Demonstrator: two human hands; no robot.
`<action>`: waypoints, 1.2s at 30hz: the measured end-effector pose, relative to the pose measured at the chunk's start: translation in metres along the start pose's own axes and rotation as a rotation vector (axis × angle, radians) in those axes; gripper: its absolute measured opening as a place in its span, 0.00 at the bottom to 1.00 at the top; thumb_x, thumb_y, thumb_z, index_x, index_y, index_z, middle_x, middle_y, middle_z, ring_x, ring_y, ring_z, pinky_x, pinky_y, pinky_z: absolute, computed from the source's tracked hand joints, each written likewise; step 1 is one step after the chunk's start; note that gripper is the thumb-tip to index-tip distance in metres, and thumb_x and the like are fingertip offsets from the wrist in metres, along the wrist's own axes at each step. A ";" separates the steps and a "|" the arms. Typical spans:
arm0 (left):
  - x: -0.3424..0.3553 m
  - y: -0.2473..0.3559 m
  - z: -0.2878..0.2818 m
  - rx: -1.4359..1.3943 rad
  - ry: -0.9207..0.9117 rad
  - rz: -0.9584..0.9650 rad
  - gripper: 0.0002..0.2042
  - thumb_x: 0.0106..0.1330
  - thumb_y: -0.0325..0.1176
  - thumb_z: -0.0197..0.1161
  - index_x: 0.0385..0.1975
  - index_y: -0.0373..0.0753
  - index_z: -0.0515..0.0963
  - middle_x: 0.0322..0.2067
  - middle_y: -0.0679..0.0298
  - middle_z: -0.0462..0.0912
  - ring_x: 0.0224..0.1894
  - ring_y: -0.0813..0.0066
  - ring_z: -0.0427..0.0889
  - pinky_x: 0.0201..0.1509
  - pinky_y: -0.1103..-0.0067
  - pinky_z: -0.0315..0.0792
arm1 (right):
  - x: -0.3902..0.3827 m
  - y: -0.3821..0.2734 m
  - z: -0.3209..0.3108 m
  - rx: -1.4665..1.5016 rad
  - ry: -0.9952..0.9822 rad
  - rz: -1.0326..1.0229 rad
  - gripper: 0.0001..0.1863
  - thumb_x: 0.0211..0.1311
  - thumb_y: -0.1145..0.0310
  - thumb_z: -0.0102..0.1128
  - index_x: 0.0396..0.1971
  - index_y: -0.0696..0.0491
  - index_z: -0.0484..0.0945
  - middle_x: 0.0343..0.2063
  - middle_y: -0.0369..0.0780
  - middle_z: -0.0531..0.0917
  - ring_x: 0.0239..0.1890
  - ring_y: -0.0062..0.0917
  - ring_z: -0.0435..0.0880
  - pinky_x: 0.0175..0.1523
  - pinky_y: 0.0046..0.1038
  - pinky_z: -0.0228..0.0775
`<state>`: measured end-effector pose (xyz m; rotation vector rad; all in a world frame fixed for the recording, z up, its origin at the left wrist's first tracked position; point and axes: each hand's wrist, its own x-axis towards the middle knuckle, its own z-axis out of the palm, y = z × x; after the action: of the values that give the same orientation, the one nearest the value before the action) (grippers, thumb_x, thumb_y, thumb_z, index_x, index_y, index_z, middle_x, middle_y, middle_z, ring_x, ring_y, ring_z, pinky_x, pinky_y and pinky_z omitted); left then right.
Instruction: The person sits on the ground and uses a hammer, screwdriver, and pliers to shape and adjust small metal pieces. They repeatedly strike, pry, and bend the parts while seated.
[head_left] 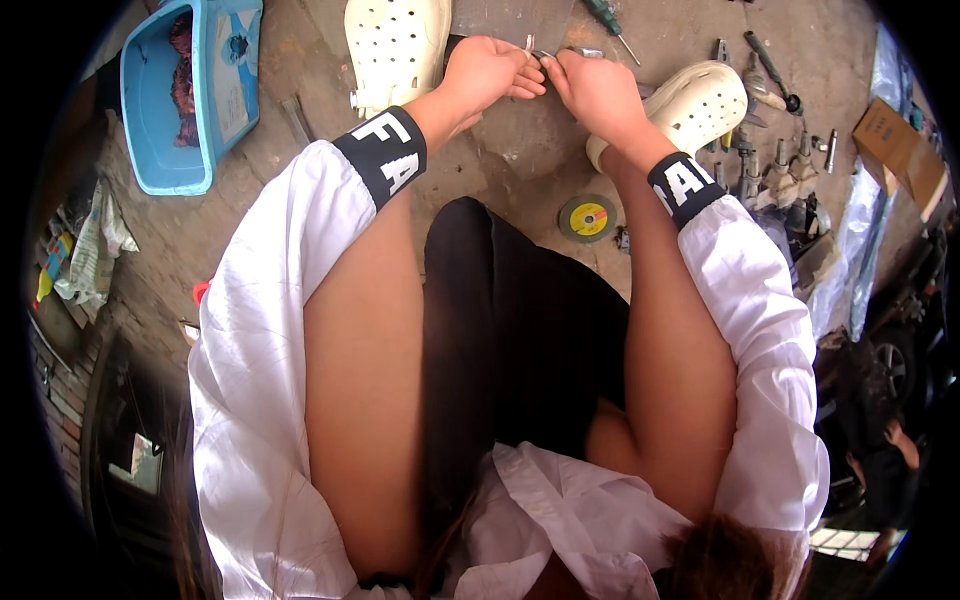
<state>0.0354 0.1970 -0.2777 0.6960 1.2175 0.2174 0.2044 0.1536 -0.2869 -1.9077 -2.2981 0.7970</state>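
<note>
My left hand (489, 76) and my right hand (602, 96) meet above the ground between two cream clogs (398, 45). The left fingers close at their tips beside a thin, small piece (530, 42) that stands up between the hands; its kind is too small to tell. My right hand is closed, thumb forward, around a small metal piece (588, 52) whose silvery end shows past the knuckles. A dark tip reaches from the right thumb toward the left fingers. Under the hands lies a flat grey plate (515, 18).
A blue plastic basin (208, 165) with reddish-brown coils stands at left. A green-handled screwdriver (612, 22) lies ahead, a yellow-labelled abrasive disc (587, 218) by my right leg. Metal parts and tools (790, 170), a cardboard box (895, 150) and plastic sheeting (845, 255) lie at right, another person (885, 430) farther off.
</note>
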 end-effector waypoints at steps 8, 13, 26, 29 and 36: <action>0.000 -0.003 -0.002 -0.002 -0.001 -0.004 0.13 0.69 0.30 0.49 0.38 0.25 0.76 0.33 0.54 0.82 0.34 0.69 0.84 0.39 0.80 0.78 | 0.006 -0.001 -0.002 0.025 0.023 0.040 0.19 0.65 0.55 0.48 0.21 0.53 0.74 0.16 0.46 0.79 0.22 0.43 0.79 0.28 0.40 0.72; -0.001 -0.003 0.000 -0.030 -0.009 -0.007 0.13 0.68 0.29 0.48 0.37 0.25 0.77 0.33 0.53 0.82 0.33 0.69 0.85 0.39 0.81 0.78 | -0.001 -0.001 0.001 0.023 0.071 0.053 0.19 0.65 0.55 0.49 0.20 0.53 0.74 0.15 0.46 0.78 0.21 0.43 0.79 0.27 0.40 0.72; 0.002 -0.002 0.001 -0.058 0.012 0.021 0.13 0.66 0.28 0.49 0.35 0.22 0.76 0.31 0.50 0.82 0.30 0.66 0.84 0.36 0.79 0.80 | 0.002 -0.001 0.000 0.025 0.049 0.032 0.19 0.65 0.55 0.49 0.21 0.53 0.74 0.15 0.46 0.78 0.22 0.43 0.79 0.28 0.41 0.72; 0.002 -0.005 -0.002 -0.059 -0.002 0.051 0.13 0.66 0.28 0.49 0.36 0.21 0.76 0.32 0.50 0.82 0.31 0.66 0.84 0.36 0.79 0.79 | 0.005 -0.002 0.000 0.057 0.000 0.073 0.19 0.65 0.55 0.48 0.22 0.53 0.74 0.16 0.46 0.79 0.22 0.44 0.79 0.29 0.41 0.72; 0.000 -0.003 -0.002 -0.043 -0.005 0.016 0.13 0.67 0.29 0.49 0.37 0.22 0.76 0.32 0.50 0.82 0.32 0.67 0.84 0.37 0.78 0.79 | 0.002 0.002 -0.002 0.056 0.041 0.058 0.18 0.66 0.54 0.47 0.24 0.52 0.74 0.18 0.45 0.79 0.23 0.43 0.79 0.29 0.41 0.71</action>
<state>0.0334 0.1950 -0.2800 0.6689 1.1998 0.2546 0.2061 0.1566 -0.2863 -1.9569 -2.1822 0.8104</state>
